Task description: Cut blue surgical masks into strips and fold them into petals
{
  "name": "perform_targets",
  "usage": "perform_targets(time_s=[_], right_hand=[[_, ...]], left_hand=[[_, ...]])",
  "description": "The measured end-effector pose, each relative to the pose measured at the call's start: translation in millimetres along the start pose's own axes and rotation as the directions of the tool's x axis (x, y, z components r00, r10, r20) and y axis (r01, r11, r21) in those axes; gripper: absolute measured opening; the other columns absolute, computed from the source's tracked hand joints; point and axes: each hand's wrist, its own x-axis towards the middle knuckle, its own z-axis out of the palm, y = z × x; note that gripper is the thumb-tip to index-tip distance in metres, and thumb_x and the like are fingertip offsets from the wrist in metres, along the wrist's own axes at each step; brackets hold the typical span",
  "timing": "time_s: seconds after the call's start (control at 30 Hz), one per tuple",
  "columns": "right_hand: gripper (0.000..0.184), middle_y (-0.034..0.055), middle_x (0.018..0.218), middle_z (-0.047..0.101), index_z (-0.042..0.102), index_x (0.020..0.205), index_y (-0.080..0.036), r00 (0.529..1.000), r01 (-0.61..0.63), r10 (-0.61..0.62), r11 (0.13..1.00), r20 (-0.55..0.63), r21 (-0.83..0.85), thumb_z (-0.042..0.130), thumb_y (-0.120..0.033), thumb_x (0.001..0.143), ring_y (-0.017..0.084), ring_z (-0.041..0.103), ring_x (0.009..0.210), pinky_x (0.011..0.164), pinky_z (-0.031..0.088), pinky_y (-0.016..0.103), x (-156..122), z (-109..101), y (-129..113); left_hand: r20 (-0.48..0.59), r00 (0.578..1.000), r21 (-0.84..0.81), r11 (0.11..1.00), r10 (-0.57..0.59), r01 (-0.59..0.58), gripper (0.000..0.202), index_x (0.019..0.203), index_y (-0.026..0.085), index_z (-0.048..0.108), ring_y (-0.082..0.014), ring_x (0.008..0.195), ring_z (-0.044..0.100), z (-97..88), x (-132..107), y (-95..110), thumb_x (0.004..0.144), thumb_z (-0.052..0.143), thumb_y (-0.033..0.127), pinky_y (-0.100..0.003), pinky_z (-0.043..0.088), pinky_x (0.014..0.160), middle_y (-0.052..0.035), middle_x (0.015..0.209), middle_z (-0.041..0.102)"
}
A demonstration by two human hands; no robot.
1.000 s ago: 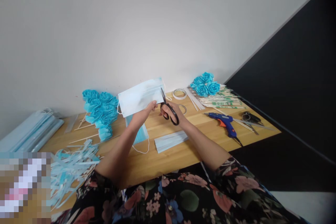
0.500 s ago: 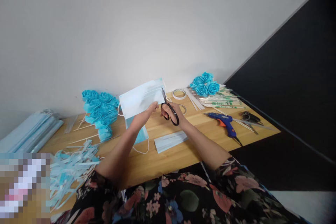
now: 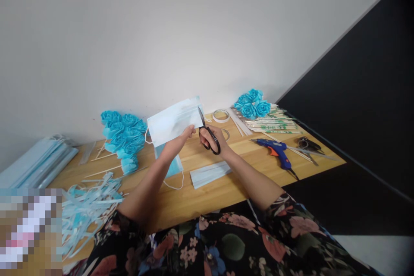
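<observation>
My left hand (image 3: 183, 136) grips the lower edge of a pale blue face mask (image 3: 173, 120), its thumb pressed on the front. The mask is spread out above the table, with a white ear loop hanging at its left end. In my right hand (image 3: 215, 138) are black-handled scissors (image 3: 211, 141), fingers through the loops. Their blades point up along the mask's right end and look nearly closed. Beneath my left forearm lies another blue mask (image 3: 174, 166), partly covered. A folded pale blue strip (image 3: 208, 175) rests on the table below my hands.
Blue fabric roses (image 3: 124, 133) on sticks lie at left, beside a heap of cut strips (image 3: 92, 207) and stacked masks (image 3: 35, 159). To the right are a tape roll (image 3: 221, 115), more blue roses (image 3: 252, 103), wrapped sticks (image 3: 274, 121) and a blue glue gun (image 3: 278, 151).
The scissor blades have closed slightly at the mask's right end, and the ear loop there has dropped lower. My left hand holds its place.
</observation>
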Motion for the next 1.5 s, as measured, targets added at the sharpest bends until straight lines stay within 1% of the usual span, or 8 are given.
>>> perform_targets(time_s=[0.37, 0.47, 0.6, 0.73, 0.93, 1.1, 1.27, 1.5], right_hand=[[0.050, -0.0057, 0.047, 0.046, 0.053, 0.065, -0.020, 0.999, -0.032, 0.032, 0.999, -0.004, 0.008, 0.064, -0.067, 0.080, 0.009, 0.045, 0.039, 0.044, 0.047, 0.024, 1.1, -0.1, 2.3], [0.052, -0.0061, 0.046, 0.045, 0.051, 0.065, -0.020, 0.999, -0.041, 0.041, 0.999, -0.006, 0.003, 0.063, -0.069, 0.080, 0.008, 0.045, 0.038, 0.043, 0.047, 0.024, 1.1, 0.4, 1.4], [0.056, -0.0064, 0.045, 0.044, 0.048, 0.063, -0.021, 0.998, -0.058, 0.058, 0.998, -0.004, -0.023, 0.063, -0.073, 0.078, 0.009, 0.045, 0.038, 0.043, 0.045, 0.024, 0.8, 0.7, 0.3], [0.059, -0.0063, 0.047, 0.043, 0.047, 0.064, -0.021, 0.999, -0.033, 0.034, 0.999, 0.013, -0.011, 0.059, -0.077, 0.079, 0.009, 0.043, 0.040, 0.050, 0.050, 0.027, 1.8, -0.4, 2.8], [0.060, -0.0049, 0.055, 0.045, 0.049, 0.069, -0.021, 0.996, 0.041, -0.042, 0.999, 0.084, 0.023, 0.056, -0.080, 0.080, 0.010, 0.045, 0.050, 0.069, 0.058, 0.034, 5.6, -3.7, 6.7], [0.058, -0.0051, 0.055, 0.044, 0.051, 0.070, -0.021, 0.994, 0.068, -0.070, 0.997, 0.081, 0.026, 0.053, -0.077, 0.085, 0.010, 0.046, 0.050, 0.070, 0.059, 0.033, 7.2, -6.7, 10.7], [0.064, -0.0039, 0.053, 0.045, 0.049, 0.063, -0.021, 0.998, 0.055, -0.053, 0.998, 0.045, -0.031, 0.050, -0.083, 0.082, 0.011, 0.049, 0.051, 0.071, 0.058, 0.032, 6.4, -8.2, 7.5], [0.065, -0.0026, 0.050, 0.048, 0.050, 0.061, -0.021, 0.998, 0.055, -0.056, 0.996, -0.005, -0.072, 0.049, -0.082, 0.083, 0.012, 0.052, 0.051, 0.064, 0.054, 0.028, 4.2, -7.8, 0.6]], left_hand=[[-0.008, 1.000, -0.024, 0.999, 0.029, -0.029, 0.042, 0.062, 0.024, 0.057, -0.0209, 0.080, 0.064, 0.7, 1.0, -1.6, 0.083, 0.056, 0.060, -0.033, 0.050, 0.089, -0.0024, 0.074, 0.064], [-0.047, 0.991, -0.086, 0.988, 0.122, -0.125, 0.043, 0.061, 0.023, 0.057, -0.0194, 0.076, 0.064, 1.0, -1.1, 2.8, 0.087, 0.054, 0.057, -0.033, 0.050, 0.089, -0.0030, 0.073, 0.065], [-0.164, 0.958, -0.094, 0.963, 0.236, -0.253, 0.047, 0.056, 0.023, 0.053, -0.0179, 0.069, 0.061, 0.4, -3.6, 8.1, 0.092, 0.051, 0.052, -0.031, 0.051, 0.084, -0.0013, 0.063, 0.060], [-0.232, 0.951, -0.067, 0.972, 0.206, -0.226, 0.046, 0.052, 0.023, 0.049, -0.0171, 0.066, 0.060, 0.8, -3.8, 7.1, 0.089, 0.059, 0.049, -0.029, 0.051, 0.078, -0.0004, 0.060, 0.058], [-0.202, 0.966, -0.073, 0.981, 0.160, -0.178, 0.048, 0.052, 0.023, 0.049, -0.0175, 0.068, 0.060, 2.0, -3.5, 6.3, 0.087, 0.058, 0.054, -0.030, 0.051, 0.081, -0.0013, 0.062, 0.059], [-0.139, 0.981, -0.099, 0.983, 0.139, -0.153, 0.045, 0.054, 0.023, 0.050, -0.0187, 0.071, 0.060, 3.2, -4.6, 6.8, 0.085, 0.058, 0.054, -0.032, 0.051, 0.083, -0.0024, 0.065, 0.060], [-0.110, 0.987, -0.093, 0.988, 0.114, -0.124, 0.044, 0.054, 0.024, 0.050, -0.0197, 0.071, 0.061, 6.3, -4.1, 3.8, 0.084, 0.058, 0.056, -0.034, 0.052, 0.086, -0.0029, 0.065, 0.061], [-0.080, 0.993, -0.088, 0.991, 0.091, -0.098, 0.044, 0.055, 0.024, 0.050, -0.0197, 0.070, 0.060, 8.8, -5.1, 2.5, 0.084, 0.058, 0.057, -0.036, 0.051, 0.088, -0.0029, 0.066, 0.060]])
